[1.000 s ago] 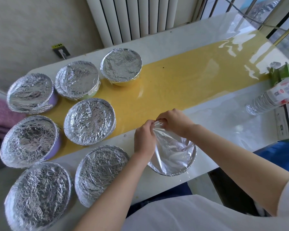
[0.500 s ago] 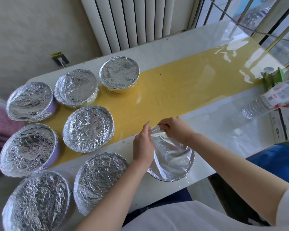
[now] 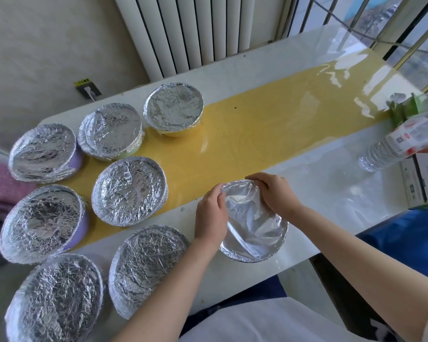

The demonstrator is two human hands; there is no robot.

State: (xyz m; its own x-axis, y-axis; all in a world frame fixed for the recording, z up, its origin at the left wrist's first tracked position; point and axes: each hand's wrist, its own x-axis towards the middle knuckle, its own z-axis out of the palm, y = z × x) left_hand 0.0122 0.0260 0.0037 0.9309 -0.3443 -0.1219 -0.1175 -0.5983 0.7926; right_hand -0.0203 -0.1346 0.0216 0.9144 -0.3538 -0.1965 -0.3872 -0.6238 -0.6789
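Across the view, lower left to upper right: white glossy table [image 3: 331, 193], yellow strip [image 3: 257, 134] down its middle. Behind the far edge: white ribbed radiator [image 3: 195, 33]. At the table's left end: seven foil-wrapped bowls [image 3: 129, 191], crinkled tops, packed close together, some on the strip, some on the white.

Near the front edge, on the white part, right of that cluster and not touching it: small foil-topped bowl [image 3: 253, 228], foil smoother than on the rest, edges folded down round the rim.

Left hand [image 3: 210, 218] at the bowl's far-left rim, thumb and fingers curled, pinching the foil edge against the rim. Right hand [image 3: 277, 193] at the far-right rim, fingers curled down over the edge, gripping foil and rim together. Both forearms in over the front edge.

At the right end: clear plastic water bottle [image 3: 400, 146], tilted, next to a white carton [image 3: 420, 181]. On the wall, left of the radiator: socket [image 3: 87, 88] with a white plug.
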